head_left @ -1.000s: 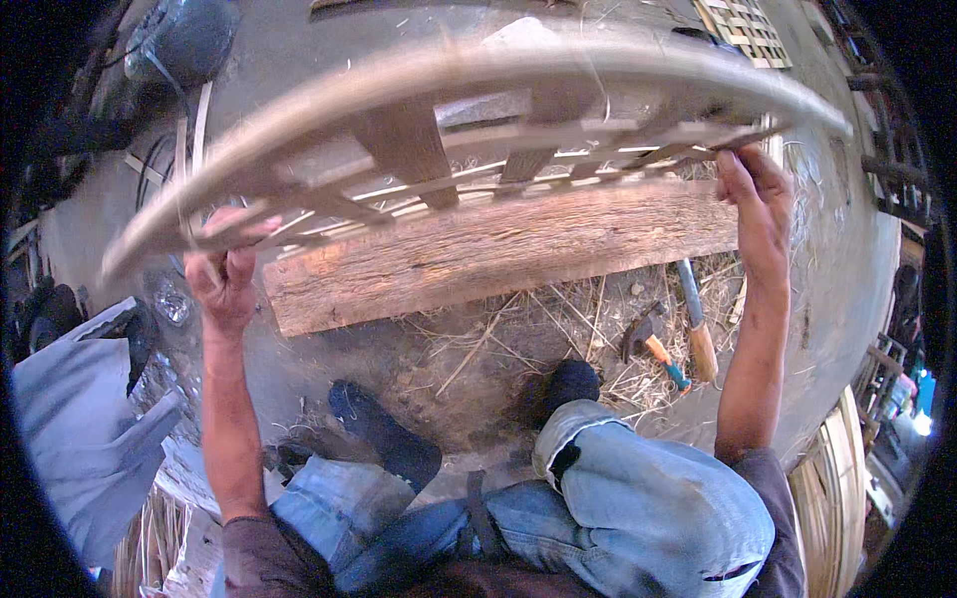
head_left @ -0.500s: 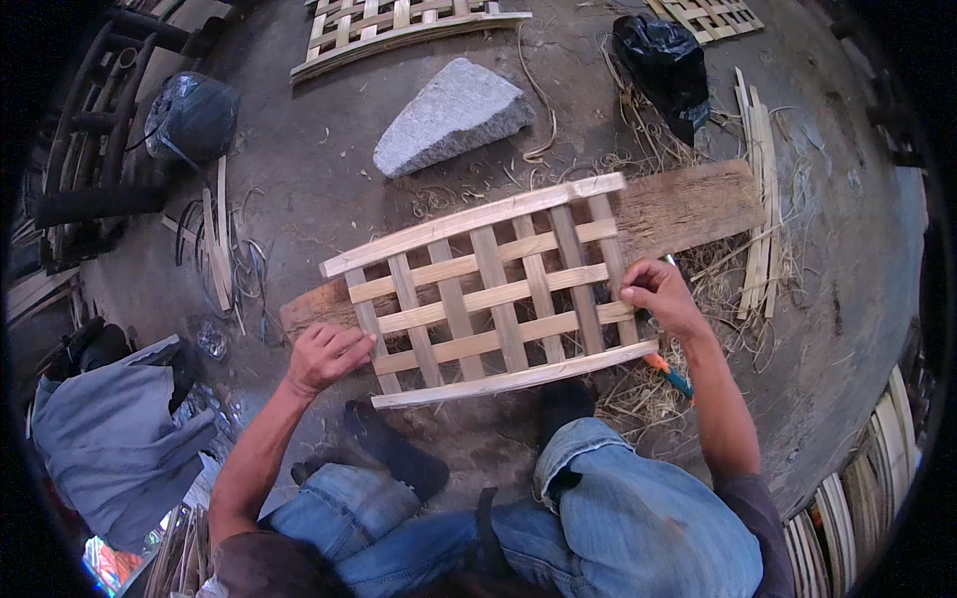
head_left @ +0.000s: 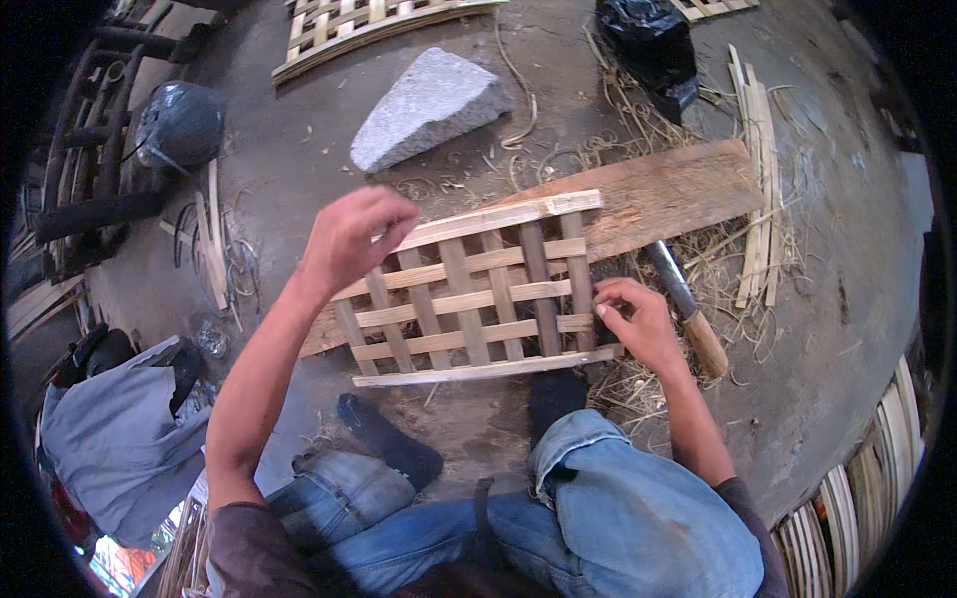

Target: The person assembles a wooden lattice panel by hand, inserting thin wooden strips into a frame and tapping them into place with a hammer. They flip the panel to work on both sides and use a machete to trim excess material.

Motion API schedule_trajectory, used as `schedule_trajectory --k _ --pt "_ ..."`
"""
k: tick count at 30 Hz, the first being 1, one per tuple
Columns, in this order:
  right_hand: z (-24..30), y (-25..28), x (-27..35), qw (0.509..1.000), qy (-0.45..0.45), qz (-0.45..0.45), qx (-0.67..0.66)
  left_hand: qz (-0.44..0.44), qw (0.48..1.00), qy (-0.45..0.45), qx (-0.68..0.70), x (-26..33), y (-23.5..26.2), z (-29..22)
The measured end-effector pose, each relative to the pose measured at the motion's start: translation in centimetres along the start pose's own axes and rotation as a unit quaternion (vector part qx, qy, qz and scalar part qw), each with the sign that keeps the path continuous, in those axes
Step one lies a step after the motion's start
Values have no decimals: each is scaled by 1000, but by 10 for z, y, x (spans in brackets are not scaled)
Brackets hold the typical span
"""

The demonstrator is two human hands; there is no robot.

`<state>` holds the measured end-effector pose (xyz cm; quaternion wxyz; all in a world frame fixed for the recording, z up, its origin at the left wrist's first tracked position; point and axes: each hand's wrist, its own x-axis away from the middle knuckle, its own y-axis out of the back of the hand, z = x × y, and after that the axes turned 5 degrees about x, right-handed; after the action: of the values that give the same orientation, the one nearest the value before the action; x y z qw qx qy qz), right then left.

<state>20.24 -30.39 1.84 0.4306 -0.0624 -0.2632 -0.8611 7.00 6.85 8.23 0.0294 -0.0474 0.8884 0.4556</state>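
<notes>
Head view. Woven bamboo lattice panel point(head_left: 477, 294) lies flat on a rough wooden plank point(head_left: 658, 194), which rests on a dirt floor point(head_left: 299, 159) strewn w/ shavings. Panel sits just ahead of the person's feet, approx. centre frame.

Right hand point(head_left: 638, 324): fingers curled, tips pressed to the panel's right edge near the end slat; looks like a pinch on a strip end, but exact grip cannot be told. Left hand point(head_left: 354, 239): raised above the panel's left part, fingers loosely bent, holding nothing, not touching the slats.

Beside the right hand, touching nothing: knife w/ wooden handle point(head_left: 688, 314) on the plank edge. Farther off: grey stone block point(head_left: 429, 105), black bag point(head_left: 653, 45), bundle of split strips point(head_left: 760, 179), second lattice point(head_left: 369, 25) at top.

Step, as judged: adjusting/seating slats at the right border. Next move calls for the left hand to come down and pin the panel, so the right-side strip can be pushed tight w/o shifting the weave.
</notes>
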Motion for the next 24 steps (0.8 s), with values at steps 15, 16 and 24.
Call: schedule_trajectory --k 15,16,24 --pt "145 64 46 894 327 206 228 262 962 45 68 -126 -73 -24" --pt "172 60 46 854 400 238 234 280 958 35 61 -131 -76 -28" --pt "177 18 30 882 391 229 126 305 949 78 1 -137 -87 -22"
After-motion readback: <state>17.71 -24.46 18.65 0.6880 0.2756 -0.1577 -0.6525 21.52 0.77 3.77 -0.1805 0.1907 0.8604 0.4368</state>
